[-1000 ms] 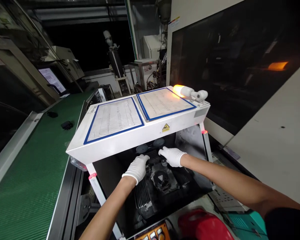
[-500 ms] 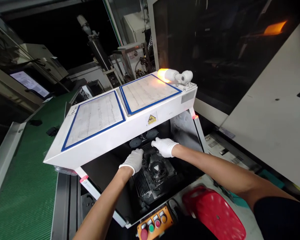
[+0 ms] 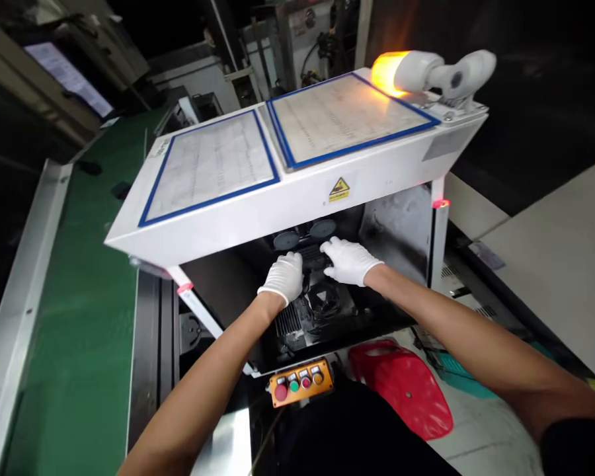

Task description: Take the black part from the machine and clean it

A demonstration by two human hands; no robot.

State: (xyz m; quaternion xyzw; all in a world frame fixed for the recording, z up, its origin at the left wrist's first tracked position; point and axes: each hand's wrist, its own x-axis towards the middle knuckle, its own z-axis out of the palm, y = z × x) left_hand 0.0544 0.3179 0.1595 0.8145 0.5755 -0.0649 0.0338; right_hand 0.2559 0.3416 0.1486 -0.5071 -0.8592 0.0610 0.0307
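My left hand [image 3: 283, 276], in a white glove, is inside the white-framed machine with its fingers curled at the left side of a black finned part [image 3: 313, 256]. Its fingertips are partly hidden, so its exact hold does not show. On the right side of that part is my gloved right hand [image 3: 350, 261], thumb and fingers apart. Just behind the hands sit two round dark discs [image 3: 322, 229]. Nearer to me, a black fixture with a round centre [image 3: 323, 299] lies below the hands, beside dark ribs [image 3: 288, 320].
A white hood [image 3: 238, 215] with blue-framed sheets overhangs the hands, and a lit orange lamp [image 3: 391, 73] stands on its right end. An orange button box [image 3: 301, 383] is at the front edge. A green conveyor [image 3: 79, 330] runs left; a red stool [image 3: 406, 387] stands right.
The view has shifted, bringing the machine closer. My right thumb and fingers have spread from a pinch. My left hand stays curled, and both hands remain under the hood.
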